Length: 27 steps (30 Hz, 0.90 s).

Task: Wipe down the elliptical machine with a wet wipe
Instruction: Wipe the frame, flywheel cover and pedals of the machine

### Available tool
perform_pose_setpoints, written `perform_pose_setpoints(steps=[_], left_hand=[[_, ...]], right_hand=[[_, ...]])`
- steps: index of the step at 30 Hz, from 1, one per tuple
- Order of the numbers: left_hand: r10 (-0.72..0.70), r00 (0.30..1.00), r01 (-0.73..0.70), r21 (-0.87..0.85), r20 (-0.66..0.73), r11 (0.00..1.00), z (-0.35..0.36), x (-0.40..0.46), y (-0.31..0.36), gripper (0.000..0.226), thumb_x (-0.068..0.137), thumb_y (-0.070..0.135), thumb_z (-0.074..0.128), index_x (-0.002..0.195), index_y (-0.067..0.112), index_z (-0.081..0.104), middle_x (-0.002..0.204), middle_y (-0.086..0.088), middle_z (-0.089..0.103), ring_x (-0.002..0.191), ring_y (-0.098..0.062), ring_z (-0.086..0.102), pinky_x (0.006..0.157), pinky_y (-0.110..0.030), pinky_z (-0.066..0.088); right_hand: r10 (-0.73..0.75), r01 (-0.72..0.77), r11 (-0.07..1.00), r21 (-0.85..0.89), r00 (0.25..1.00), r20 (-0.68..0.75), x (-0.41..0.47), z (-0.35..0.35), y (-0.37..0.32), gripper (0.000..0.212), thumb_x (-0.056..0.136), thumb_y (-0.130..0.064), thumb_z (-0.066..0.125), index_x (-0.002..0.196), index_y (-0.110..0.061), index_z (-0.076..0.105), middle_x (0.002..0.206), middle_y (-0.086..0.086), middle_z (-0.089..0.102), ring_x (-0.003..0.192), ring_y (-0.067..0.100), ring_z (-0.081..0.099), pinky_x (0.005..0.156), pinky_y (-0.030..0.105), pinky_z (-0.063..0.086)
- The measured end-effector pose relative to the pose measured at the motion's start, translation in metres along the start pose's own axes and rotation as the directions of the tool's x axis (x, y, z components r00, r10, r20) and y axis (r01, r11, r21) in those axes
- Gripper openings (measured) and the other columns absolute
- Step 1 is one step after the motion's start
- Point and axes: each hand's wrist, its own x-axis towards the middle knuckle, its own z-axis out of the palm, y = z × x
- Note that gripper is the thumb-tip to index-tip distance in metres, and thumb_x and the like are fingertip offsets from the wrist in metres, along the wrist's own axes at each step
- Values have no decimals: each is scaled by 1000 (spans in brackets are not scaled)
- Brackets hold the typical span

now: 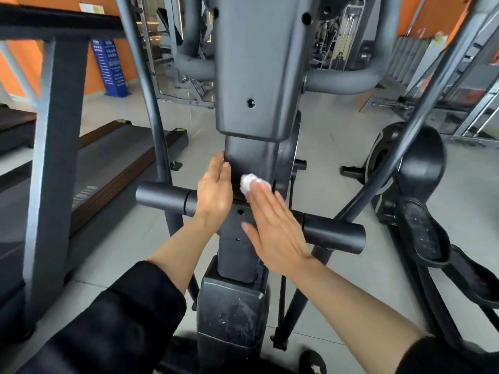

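Pressing under flat right hand (272,228), crumpled white wet wipe (249,182)

The elliptical (251,76) stands upright, a dark grey central column with small black bolt holes, a short round bar sticking out on each side low down, and a scuffed black base housing below. The wipe (247,183), white and crumpled into a wad, lies against the column's front, just above the bars.
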Motion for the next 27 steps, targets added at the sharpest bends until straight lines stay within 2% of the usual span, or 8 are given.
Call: perform_pose_setpoints(steps=[4,10,14,18,21,23,25,27], left_hand=[[4,1000,-4,3,11,1000,-1,-4,0,43,106,23,34,149,22,35,153,5,38,141,-9,32,101,-9,20],[-43,999,43,-18,9,999,-5,-5,-2,42,106,23,37,147,24,39,150,6,42,139,-10,36,103,-11,23],[-64,997,67,-57,47,996,-6,-3,-6,43,103,19,42,146,25,43,144,6,50,134,-9,44,115,-26,30],[12,992,-28,-127,-122,992,-7,-19,0,24,101,25,50,120,20,63,109,3,67,108,-11,61,95,-25,47],[73,997,-80,-234,-40,969,-10,-23,1,19,99,27,55,98,15,70,88,-16,69,88,-30,67,81,-38,54],[18,978,-55,-171,-209,984,-14,-11,0,21,97,14,55,82,6,66,69,-8,63,68,-21,61,67,-33,52],[-123,877,56,-156,-464,986,-20,8,0,23,97,7,53,77,4,63,65,-2,58,62,-14,57,63,-25,53],[-132,873,106,-82,-470,991,-19,19,3,20,95,2,51,84,6,67,74,-7,66,71,-18,65,70,-26,55]], right_hand=[[239,-169,930,328,953,-187,42,-11,-13,66,103,-34,33,152,6,12,161,19,-1,151,28,-1,123,34,8],[204,-137,921,365,967,-155,10,13,-21,72,101,-33,39,152,5,6,161,20,-5,151,29,-3,123,34,6],[319,-221,875,431,932,-170,33,-2,-19,70,102,-40,35,153,2,11,162,18,-3,151,23,-1,122,27,9],[103,2,863,504,978,-181,34,-8,-34,60,104,-31,32,153,-2,13,162,14,10,150,20,14,121,26,16],[56,35,827,561,988,-144,48,-9,-38,51,102,-24,31,147,1,37,157,10,31,145,13,26,116,15,21],[18,91,881,464,974,-225,57,-11,-34,46,99,-19,37,137,4,50,149,13,44,142,18,29,117,23,24],[-58,162,919,359,957,-283,60,-14,-27,44,98,-18,42,133,4,54,145,16,48,142,23,31,119,36,26],[-77,165,951,262,946,-316,62,-18,-15,42,96,-15,45,131,4,56,144,18,48,141,27,33,119,41,24]])
